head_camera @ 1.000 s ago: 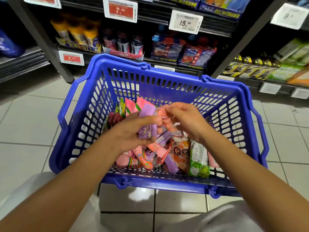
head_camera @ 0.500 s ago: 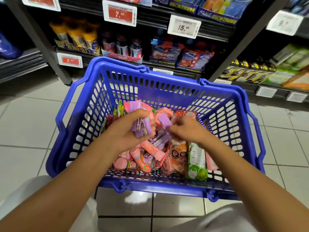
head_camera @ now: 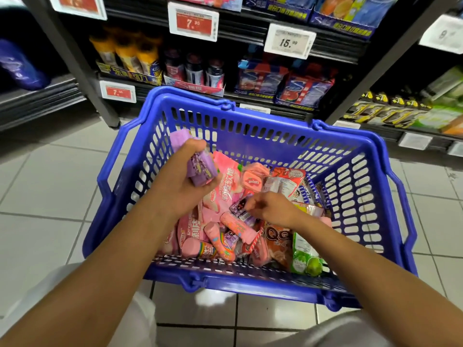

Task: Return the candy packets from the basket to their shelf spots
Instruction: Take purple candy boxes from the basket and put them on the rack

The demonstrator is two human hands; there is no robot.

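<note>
From my head camera, I am looking down into the blue basket [head_camera: 250, 144] standing on the tiled floor [head_camera: 50, 184] before the shelves [head_camera: 250, 36]. My left hand [head_camera: 183, 181] is gripping a bunch of purple packets [head_camera: 200, 166], fingers curled round them, above the basket's left side. My right hand [head_camera: 273, 209] is reaching low into the pile, fingers pinching a small purple packet [head_camera: 238, 205]. The hands are apart. Pink packets [head_camera: 223, 189], an orange bag [head_camera: 278, 240] and a green bag [head_camera: 307, 256] are lying in the basket.
</note>
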